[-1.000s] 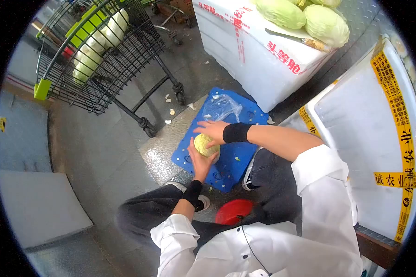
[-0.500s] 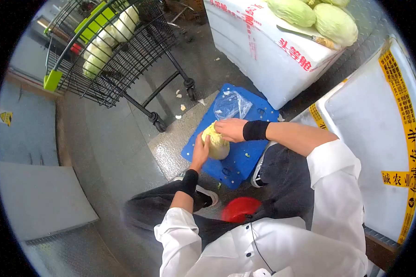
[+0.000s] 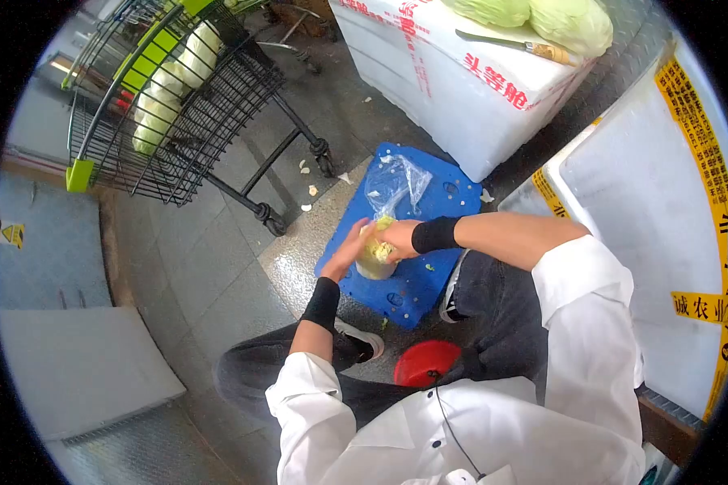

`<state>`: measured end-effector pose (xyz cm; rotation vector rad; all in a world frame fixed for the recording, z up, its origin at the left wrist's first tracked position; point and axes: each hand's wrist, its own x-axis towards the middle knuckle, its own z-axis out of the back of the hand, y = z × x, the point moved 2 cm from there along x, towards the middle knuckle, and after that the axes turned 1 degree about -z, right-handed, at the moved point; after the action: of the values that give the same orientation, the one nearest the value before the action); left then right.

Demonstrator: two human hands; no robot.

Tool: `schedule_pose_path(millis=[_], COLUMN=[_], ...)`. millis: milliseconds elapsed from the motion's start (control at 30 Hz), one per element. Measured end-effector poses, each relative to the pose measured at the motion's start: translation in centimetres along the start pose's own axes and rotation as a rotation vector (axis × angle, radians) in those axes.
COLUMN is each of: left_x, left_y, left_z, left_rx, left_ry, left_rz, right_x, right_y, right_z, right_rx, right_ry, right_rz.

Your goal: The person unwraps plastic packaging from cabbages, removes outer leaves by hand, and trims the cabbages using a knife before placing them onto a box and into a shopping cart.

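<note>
A pale yellow napa cabbage stands on a blue plastic platform on the floor between my feet. My left hand lies along its left side, fingers stretched out toward the crinkled yellow top. From the right, my right hand has its fingers bent around the upper part of the cabbage; the fingertips are partly hidden. Just beyond both hands, a crumpled clear plastic bag rests on the platform.
A black wire shopping cart holding several cabbages is at upper left. A white foam box carries more cabbages and a wooden-handled knife. Another white box stands right. Leaf scraps dot the floor.
The left hand's fingers have straightened and reach over the cabbage's top. My right hand has come lower onto its upper right side. The whole view has shifted slightly.
</note>
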<state>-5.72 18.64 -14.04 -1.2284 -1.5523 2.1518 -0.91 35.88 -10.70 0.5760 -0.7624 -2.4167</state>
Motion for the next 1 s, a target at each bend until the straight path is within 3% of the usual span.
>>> schedule_pose_path(millis=[67, 233, 433, 567, 633, 767, 867, 1000], left_x=[0.8, 0.9, -0.1, 1.4, 1.8, 0.7, -0.1, 1.3], left_y=[0.8, 1.4, 1.3, 1.8, 1.6, -0.4, -1.2, 3.2], left_z=[-0.1, 1.3, 2.0, 2.1, 1.5, -3.0, -3.2, 1.9], left_rx=[0.21, 0.091, 0.088, 0.342, 0.424, 0.768, 0.753, 0.54], left_ry=[0.001, 0.069, -0.141, -0.449, -0.518, -0.75, -0.734, -0.764], left_rz=[0.004, 0.098, 0.055, -0.277, -0.34, -0.271, -0.264, -0.313], right_x=[-0.3, -0.2, -2.3, -2.4, -2.2, -2.7, -2.3, -2.2], right_y=[0.0, 0.9, 4.4, 2.7, 1.3, -2.6, -4.6, -7.0], right_z=[0.1, 0.4, -3.0, -5.3, -4.5, -3.1, -3.1, -4.2], right_rx=[-0.012, -0.078, -0.41, -0.429, -0.48, -0.492, -0.5, -0.54], right_ry=[-0.004, 0.176, 0.364, 0.544, 0.687, 0.552, 0.696, 0.783], right_rz=[0.026, 0.036, 0.404, 0.284, 0.185, 0.068, -0.022, -0.121])
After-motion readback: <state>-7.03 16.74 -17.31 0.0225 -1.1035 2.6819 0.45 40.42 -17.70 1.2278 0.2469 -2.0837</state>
